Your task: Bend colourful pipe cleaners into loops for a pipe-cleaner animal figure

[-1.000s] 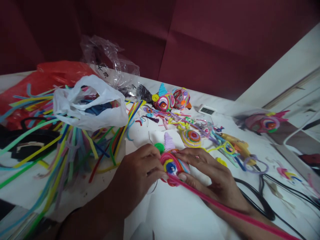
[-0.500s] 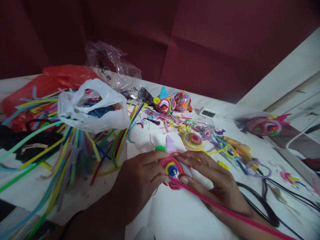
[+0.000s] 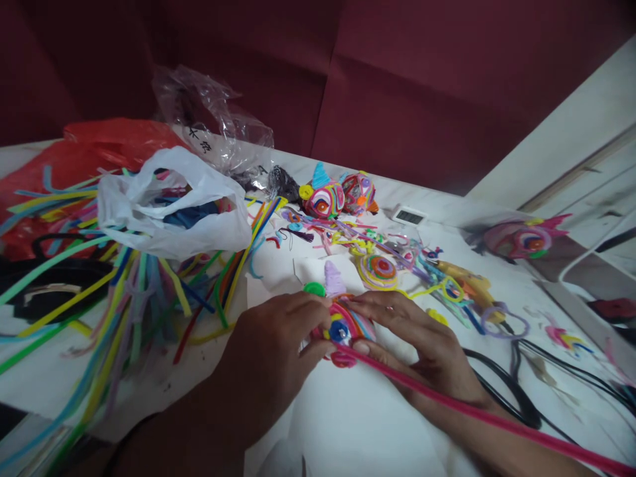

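A round, multicoloured pipe-cleaner figure (image 3: 360,324) with a blue-centred eye, a lilac cone and a green disc on top sits between my hands over white paper. My left hand (image 3: 281,344) grips its left side, fingers and thumb bent at the eye's edge. Against its right side my right hand (image 3: 417,338) is curled, fingers on top and thumb below the eye. A long pink pipe cleaner (image 3: 447,397) runs from beneath the eye across my right hand and wrist to the lower right.
Many loose pipe cleaners (image 3: 104,358) and a white plastic bag (image 3: 218,225) lie left. Behind are two finished-looking fish figures (image 3: 324,200) and a small display (image 3: 409,215). A yellow glue gun (image 3: 464,281), black cables (image 3: 511,397) and another fish figure (image 3: 527,238) are at right.
My left fingers have shifted and bent more around the left edge of the eye, with the thumb by the pink strand. The whole view has shifted slightly.
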Available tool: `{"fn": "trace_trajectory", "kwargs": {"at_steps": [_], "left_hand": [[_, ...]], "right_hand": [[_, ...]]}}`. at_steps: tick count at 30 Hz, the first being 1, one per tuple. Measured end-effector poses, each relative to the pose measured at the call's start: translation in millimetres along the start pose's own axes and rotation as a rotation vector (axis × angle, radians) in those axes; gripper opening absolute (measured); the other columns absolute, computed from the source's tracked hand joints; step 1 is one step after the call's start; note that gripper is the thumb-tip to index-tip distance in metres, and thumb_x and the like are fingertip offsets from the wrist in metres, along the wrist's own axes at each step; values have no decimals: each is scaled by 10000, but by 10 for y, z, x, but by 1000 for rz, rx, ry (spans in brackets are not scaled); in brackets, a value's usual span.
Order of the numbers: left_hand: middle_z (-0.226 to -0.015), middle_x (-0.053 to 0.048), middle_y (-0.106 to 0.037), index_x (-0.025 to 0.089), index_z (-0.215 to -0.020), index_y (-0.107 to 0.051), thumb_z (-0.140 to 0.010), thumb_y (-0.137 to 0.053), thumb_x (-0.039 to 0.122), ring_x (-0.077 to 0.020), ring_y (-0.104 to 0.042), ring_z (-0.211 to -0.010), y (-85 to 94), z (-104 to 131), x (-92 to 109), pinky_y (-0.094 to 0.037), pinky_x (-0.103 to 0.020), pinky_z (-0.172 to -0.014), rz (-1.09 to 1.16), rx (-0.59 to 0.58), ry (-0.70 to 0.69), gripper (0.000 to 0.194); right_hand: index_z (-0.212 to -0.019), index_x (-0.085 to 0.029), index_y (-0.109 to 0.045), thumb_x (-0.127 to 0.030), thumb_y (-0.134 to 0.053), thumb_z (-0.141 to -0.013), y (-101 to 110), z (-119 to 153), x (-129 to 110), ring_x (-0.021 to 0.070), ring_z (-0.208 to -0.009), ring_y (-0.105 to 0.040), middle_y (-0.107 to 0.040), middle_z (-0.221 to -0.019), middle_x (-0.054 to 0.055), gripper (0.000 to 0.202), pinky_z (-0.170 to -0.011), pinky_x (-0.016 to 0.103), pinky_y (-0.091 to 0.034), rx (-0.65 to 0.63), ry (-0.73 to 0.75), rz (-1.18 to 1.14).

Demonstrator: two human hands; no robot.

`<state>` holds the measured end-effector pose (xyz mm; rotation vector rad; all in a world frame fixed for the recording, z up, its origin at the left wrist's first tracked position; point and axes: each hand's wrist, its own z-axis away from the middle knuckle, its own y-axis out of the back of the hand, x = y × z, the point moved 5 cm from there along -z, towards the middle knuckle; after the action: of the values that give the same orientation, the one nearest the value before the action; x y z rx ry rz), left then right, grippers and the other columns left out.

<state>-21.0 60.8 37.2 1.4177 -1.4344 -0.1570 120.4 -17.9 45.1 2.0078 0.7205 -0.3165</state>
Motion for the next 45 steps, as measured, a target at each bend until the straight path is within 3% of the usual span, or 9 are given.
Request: {"fn": "trace_trajectory", "kwargs": {"at_steps": [3,5,9,21,32,41,45], "left_hand": [[-947,-10,-683,221,-1011,-615,-711,-678,161,-180,-623,-833,-4,3,24,-512,-307,-727,-14,13,21,312],[-1009,-13,-676,231,-1055,-618,-716,-667,151,-186,-615,-888,-14,-1,37,-505,-322,-782,3,8,30,352],[-1047,-23,-663,224,-1054,-641,-733,-616,114,-194,-594,-950,-37,-21,43,-483,-347,-860,44,-25,68,340],[-1015,-2,-655,249,-1017,-650,-689,-634,78,-181,-585,-961,-26,-65,73,-478,-327,-861,55,-52,138,370],[-1029,-26,-592,200,-955,-612,-714,-584,22,-164,-542,-957,-21,-40,159,-455,-283,-826,7,21,13,301],[-1000,-3,-569,224,-938,-574,-750,-536,26,-156,-526,-935,-65,-73,180,-433,-284,-799,33,-129,16,276],[-977,-7,-561,218,-890,-584,-771,-548,63,-154,-529,-911,-54,-95,166,-434,-286,-792,40,-142,27,199]], "right_hand": [[-1178,-240,-591,-202,-639,-801,-2,-4,-2,236,-1030,-582,-634,-1085,96,382,-872,401,-498,-2,7,-14],[-1177,-241,-592,-211,-639,-802,0,-6,-1,235,-1026,-584,-635,-1079,94,380,-864,393,-501,2,9,-23],[-1178,-255,-592,-216,-632,-807,5,-10,7,231,-1035,-576,-626,-1085,89,375,-852,379,-508,2,-20,-54],[-1155,-238,-611,-187,-676,-771,13,-12,42,192,-1030,-571,-619,-1068,75,393,-883,297,-484,-5,-51,-156],[-1167,-258,-596,-181,-688,-761,-19,21,110,201,-1042,-554,-607,-1082,69,424,-911,331,-454,-1,-67,-227],[-1167,-272,-594,-226,-680,-772,-2,12,122,209,-1018,-568,-610,-1064,62,407,-882,347,-470,-13,-112,-226],[-1157,-289,-593,-215,-680,-770,3,11,121,207,-1022,-567,-616,-1062,52,403,-896,363,-461,9,-89,-249]]}}
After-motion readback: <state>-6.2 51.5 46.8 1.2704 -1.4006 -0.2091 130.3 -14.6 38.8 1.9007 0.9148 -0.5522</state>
